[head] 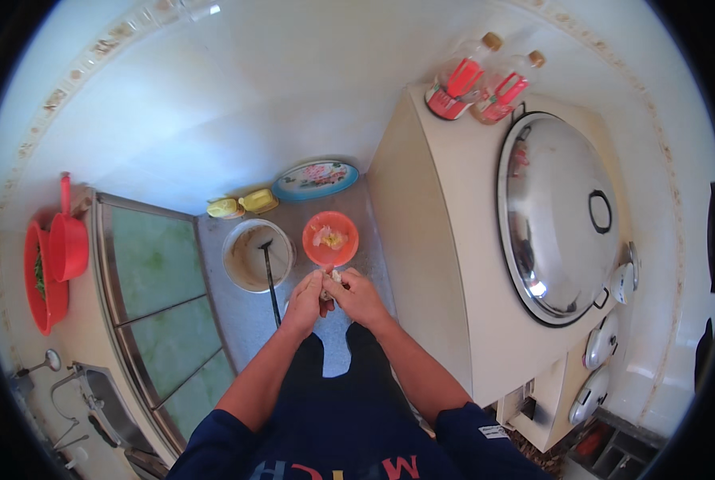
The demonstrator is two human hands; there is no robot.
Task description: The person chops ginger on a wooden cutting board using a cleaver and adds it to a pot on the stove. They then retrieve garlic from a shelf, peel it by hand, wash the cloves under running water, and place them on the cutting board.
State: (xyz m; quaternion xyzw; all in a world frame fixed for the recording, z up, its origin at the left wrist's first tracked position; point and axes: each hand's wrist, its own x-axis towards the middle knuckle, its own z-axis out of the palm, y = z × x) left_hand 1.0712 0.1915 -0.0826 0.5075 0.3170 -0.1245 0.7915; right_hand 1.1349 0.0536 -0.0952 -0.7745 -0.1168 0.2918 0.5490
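Observation:
My left hand (303, 302) and my right hand (360, 298) meet in front of me, both gripping a small whitish, lumpy piece of food (329, 289). Fingers cover much of it, so its exact kind cannot be told. Just beyond my fingertips stands an orange-red plastic bowl (311, 255) on the floor. Pale, thin scraps with some yellow (330, 238) lie inside that bowl. To its left is a whitish bucket (230, 273), stained brown inside, with a dark long-handled tool (270, 277) leaning in it.
Two yellow containers (259, 201) and a floral enamel tray (318, 180) stand by the wall. On the right, a tiled stove block (429, 240) carries a large domed metal lid (558, 222) and two bottles (460, 81). Green-panelled cabinet doors (156, 264) flank the left, below red basins (68, 249) and a sink (117, 408).

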